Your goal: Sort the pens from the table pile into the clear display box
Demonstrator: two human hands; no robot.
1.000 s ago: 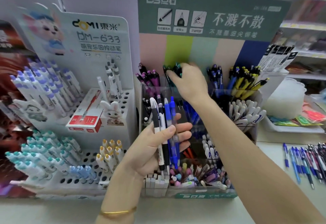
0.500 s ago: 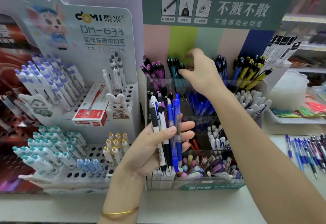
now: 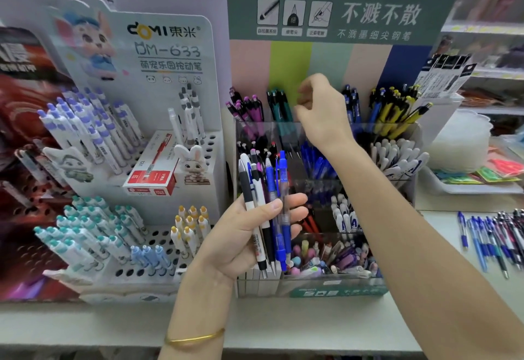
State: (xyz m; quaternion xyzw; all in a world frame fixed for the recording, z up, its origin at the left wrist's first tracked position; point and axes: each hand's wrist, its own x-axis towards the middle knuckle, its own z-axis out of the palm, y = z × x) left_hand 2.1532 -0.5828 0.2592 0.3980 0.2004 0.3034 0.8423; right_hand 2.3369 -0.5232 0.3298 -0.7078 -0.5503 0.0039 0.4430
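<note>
5 or so pens (image 3: pixel 266 189) are sitting in the left hand (image 3: pixel 241 235), with the thumb clamping them upright in a fan: black-and-white, black, blue. Right hand (image 3: pixel 323 110) is hovering just above the back row of the clear display box (image 3: pixel 337 291), fingers loosely curled, nothing visibly pinched. Hands are apart, the right one above and behind the left.

Step, my read: placing phase. The right hand is free and the bundle is waiting. Next move is calling for pulling 1 pen off the bundle and matching it by colour to a compartment. The blues probably belong with the blue pens (image 3: pixel 314 161) just behind the left fingertips. Slots are crowded, so entry needs to be tip-down.

Box contents:
- Back row: magenta pens (image 3: pixel 246 107) and teal pens (image 3: pixel 279 104) are standing left of the right hand, dark blue pens (image 3: pixel 351 101) and yellow pens (image 3: pixel 397 107) right of its wrist.
- Middle row: black pens (image 3: pixel 255 147) behind the bundle, then the blue ones, then white pens (image 3: pixel 397 158) right of the right forearm.
- Front row: small pastel bits (image 3: pixel 326 257), can't tell what exactly.

Table pile (image 3: pixel 493 232) is lying on the counter (image 3: pixel 283 325), well right of the right forearm. Plenty not yet sorted.
</note>
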